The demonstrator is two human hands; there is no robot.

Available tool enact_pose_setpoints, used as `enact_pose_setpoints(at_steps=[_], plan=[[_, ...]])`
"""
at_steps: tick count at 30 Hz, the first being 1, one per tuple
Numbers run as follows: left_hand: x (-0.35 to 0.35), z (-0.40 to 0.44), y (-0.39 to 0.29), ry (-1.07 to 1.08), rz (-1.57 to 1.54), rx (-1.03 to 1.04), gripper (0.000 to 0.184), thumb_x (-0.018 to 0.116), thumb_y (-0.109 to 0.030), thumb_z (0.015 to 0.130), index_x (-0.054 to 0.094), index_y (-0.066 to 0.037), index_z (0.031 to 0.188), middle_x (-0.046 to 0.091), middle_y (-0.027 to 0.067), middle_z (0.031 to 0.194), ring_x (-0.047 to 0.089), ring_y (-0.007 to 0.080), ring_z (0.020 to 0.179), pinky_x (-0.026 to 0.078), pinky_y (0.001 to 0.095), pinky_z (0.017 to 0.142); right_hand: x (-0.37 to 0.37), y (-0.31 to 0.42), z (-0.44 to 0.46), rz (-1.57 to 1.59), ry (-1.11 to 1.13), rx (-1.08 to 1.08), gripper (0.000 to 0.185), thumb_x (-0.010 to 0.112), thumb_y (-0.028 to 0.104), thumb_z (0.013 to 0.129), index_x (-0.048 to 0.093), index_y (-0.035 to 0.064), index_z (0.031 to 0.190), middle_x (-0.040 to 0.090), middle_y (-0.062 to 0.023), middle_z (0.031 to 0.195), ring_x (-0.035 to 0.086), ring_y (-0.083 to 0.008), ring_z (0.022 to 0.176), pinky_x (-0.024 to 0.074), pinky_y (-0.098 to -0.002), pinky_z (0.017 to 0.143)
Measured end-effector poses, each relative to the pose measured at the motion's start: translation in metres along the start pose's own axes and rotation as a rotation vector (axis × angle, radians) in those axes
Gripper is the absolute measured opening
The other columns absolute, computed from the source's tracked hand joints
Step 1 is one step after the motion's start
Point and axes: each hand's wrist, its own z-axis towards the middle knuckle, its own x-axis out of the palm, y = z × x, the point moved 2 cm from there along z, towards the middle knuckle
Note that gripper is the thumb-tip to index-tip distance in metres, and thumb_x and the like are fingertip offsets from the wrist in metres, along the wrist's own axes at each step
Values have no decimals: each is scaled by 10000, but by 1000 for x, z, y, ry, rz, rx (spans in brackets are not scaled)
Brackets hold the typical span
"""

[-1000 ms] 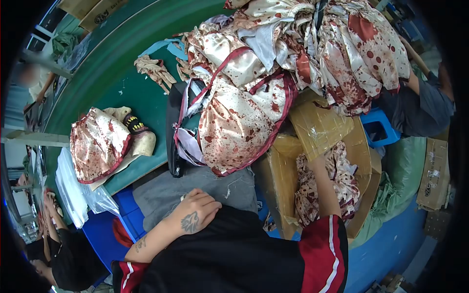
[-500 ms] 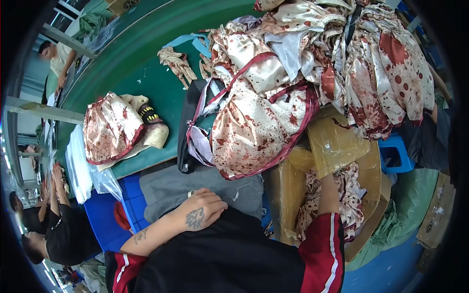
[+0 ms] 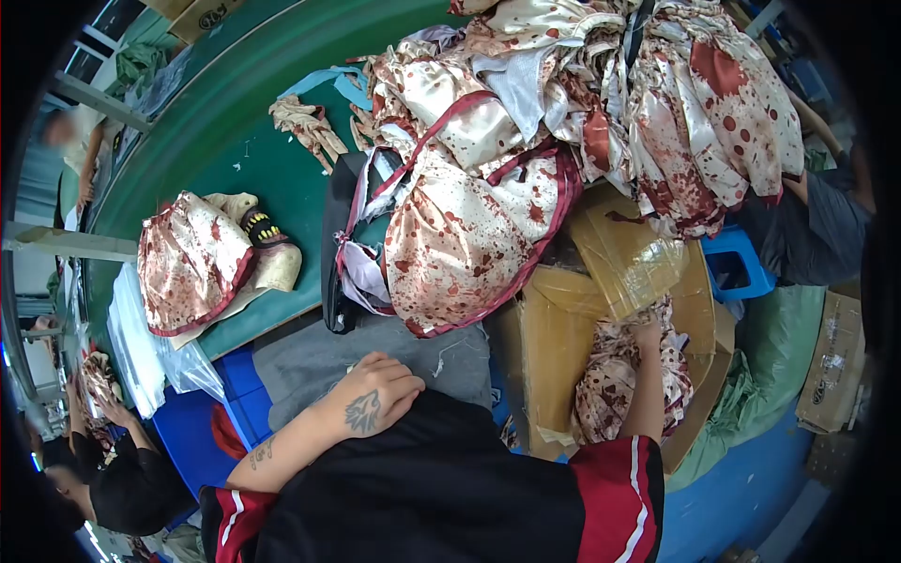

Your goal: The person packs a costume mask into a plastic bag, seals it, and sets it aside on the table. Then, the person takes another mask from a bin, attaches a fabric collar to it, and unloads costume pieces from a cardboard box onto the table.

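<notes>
My left hand (image 3: 380,394), tattooed on its back, rests with bent fingers at my lap beside a grey cloth (image 3: 310,361); whether it holds anything is hidden. Inside an open cardboard box (image 3: 554,375), my right hand (image 3: 643,330) is at a bundle of red-spotted fabric (image 3: 610,389), its fingers mostly hidden. A red-spotted satin garment with dark red trim (image 3: 469,244) lies on the green table (image 3: 244,164) before me. Farther left are a folded spotted garment (image 3: 192,263) and a mask with yellow teeth (image 3: 261,228).
A large heap of spotted garments (image 3: 704,122) hangs at the upper right. Clear plastic bags (image 3: 136,338) and a blue bin (image 3: 192,446) are at left. A blue stool (image 3: 737,263) and green sack (image 3: 779,347) stand right. Other people are at both sides.
My right hand, hidden behind the box flap before, now shows at the fabric inside the box. The view has shifted between frames. My left hand stays at my lap.
</notes>
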Motion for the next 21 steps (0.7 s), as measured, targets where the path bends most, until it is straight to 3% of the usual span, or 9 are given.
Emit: enact_pose_setpoints(at_steps=[2, 7, 12, 14, 15, 17, 21], plan=[[-1, -3, 2, -7, -4, -7, 107, 620, -65, 860, 662, -37, 954, 671, 74, 905, 615, 253, 820, 440, 335, 884, -15, -7, 3, 34, -157, 3, 600, 721, 166, 667, 612, 50, 1246, 698, -207, 939, 646, -380, 846, 524, -405, 742], [-4, -10, 0, -50, -36, -21, 114, 626, -57, 851, 661, -34, 957, 669, 74, 906, 615, 255, 820, 439, 335, 884, -50, -14, 6, -43, -161, 4, 598, 692, 115, 650, 616, 51, 1240, 693, -208, 962, 641, -376, 839, 523, -405, 745], [-3, -7, -4, -37, -17, 27, 119, 632, -51, 845, 661, -29, 958, 667, 75, 901, 617, 259, 822, 437, 332, 885, -82, -13, -63, 63, -268, 80, 579, 681, 109, 651, 627, 42, 1224, 699, -195, 994, 646, -371, 847, 519, -397, 751], [-1, -8, -5, -31, -28, 32, 119, 632, -52, 846, 661, -29, 959, 667, 76, 902, 617, 258, 824, 435, 331, 886, -50, -78, -57, 218, -299, 30, 548, 679, 115, 664, 622, 25, 1201, 700, -188, 988, 644, -376, 850, 520, -392, 753], [-1, -8, -5, -26, -33, 32, 119, 632, -53, 846, 661, -28, 959, 666, 76, 902, 618, 258, 827, 434, 330, 887, -56, -66, -79, 217, -304, 38, 548, 679, 115, 664, 622, 25, 1201, 700, -188, 988, 644, -376, 850, 520, -392, 753], [-2, -8, -5, -21, -36, 35, 119, 633, -54, 848, 661, -27, 960, 666, 76, 903, 619, 258, 832, 432, 328, 888, -57, -34, -128, 262, -178, 257, 502, 677, 125, 686, 620, 13, 1172, 691, -189, 928, 641, -381, 818, 516, -393, 734], [-3, -10, -8, -30, -11, 56, 121, 635, -55, 848, 662, -26, 963, 666, 76, 908, 620, 257, 841, 428, 327, 891, -36, -12, -162, 224, -258, 226, 518, 683, 133, 689, 611, 25, 1191, 686, -185, 897, 645, -385, 810, 518, -407, 748]])
